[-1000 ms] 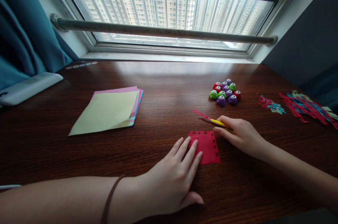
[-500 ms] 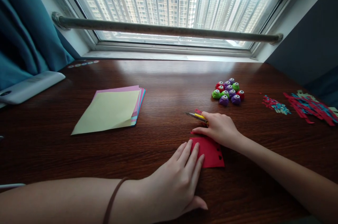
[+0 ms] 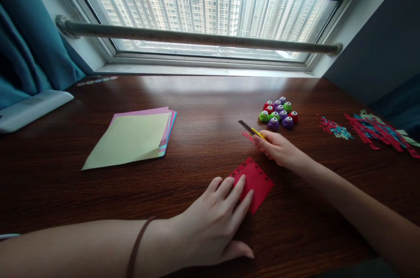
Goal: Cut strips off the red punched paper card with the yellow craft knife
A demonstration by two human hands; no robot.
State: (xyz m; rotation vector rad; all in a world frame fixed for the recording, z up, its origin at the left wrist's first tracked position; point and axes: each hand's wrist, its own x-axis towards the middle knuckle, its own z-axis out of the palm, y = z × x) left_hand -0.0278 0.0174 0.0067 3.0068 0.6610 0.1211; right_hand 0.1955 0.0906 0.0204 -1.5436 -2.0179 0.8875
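A red paper (image 3: 257,186) with small holes punched along its edges lies turned at an angle on the dark wooden table (image 3: 131,195). My left hand (image 3: 218,221) rests flat on its left part, fingers spread, hiding some of it. Above and to the right, my right hand (image 3: 277,149) is closed round a yellow utility knife (image 3: 259,133), whose blade points up and left. A narrow red strip (image 3: 248,137) lies on the table just beside the knife, partly behind the fingers.
Punches with purple, green and red bodies (image 3: 278,113) stand beyond my right hand. Small paper bits (image 3: 336,128) and coloured strips (image 3: 380,131) lie at the right. A stack of coloured paper (image 3: 131,138) is at the left, near a white object (image 3: 34,109).
My right hand has lifted the knife off the table and swung its blade upward. The red paper has rotated under my left hand, showing more holes.
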